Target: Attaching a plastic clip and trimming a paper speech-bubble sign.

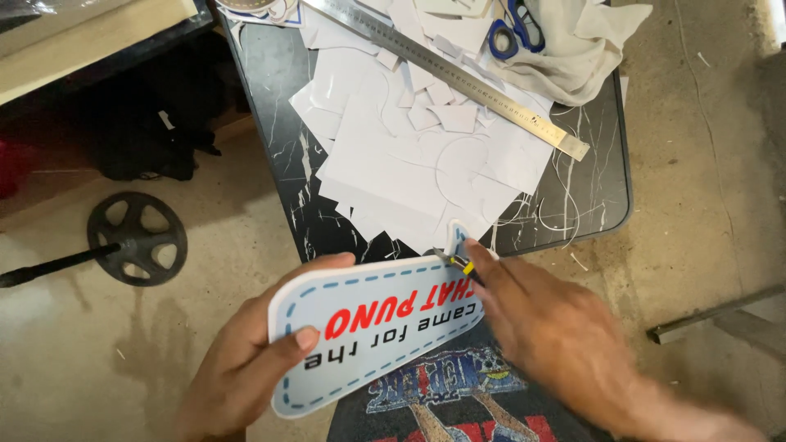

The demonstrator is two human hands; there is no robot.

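Nearest the camera, a dark printed garment [442, 401] with a colourful graphic fills the bottom edge, directly beneath the work. Above it, the left hand [246, 360] grips a pale blue, speech-bubble-shaped foam-board sign with a white border, dashed outline and red and black lettering [368, 336], thumb pressed on its printed face and fingers curled behind its left edge, so the sign sits tilted between the two hands over the lap. The right hand [548, 327] closes around a small craft knife with a yellow and black handle [460, 266], its tip meeting the sign's far right corner, where a narrow tab of the board juts up just at the table's near edge.

Beyond the hands stands a black marble-patterned table with white veins [278, 147], heaped with white offcuts of cut board and paper [417, 164]; thin curled trimmings lie to the right of the pile. Farther back, a long steel ruler [458, 78] lies diagonally across the scraps, with blue-handled scissors [516, 29] resting on a crumpled white cloth [581, 49] at the far right. On the concrete floor to the left lies a black metal wheel-shaped base on a rod [135, 237].
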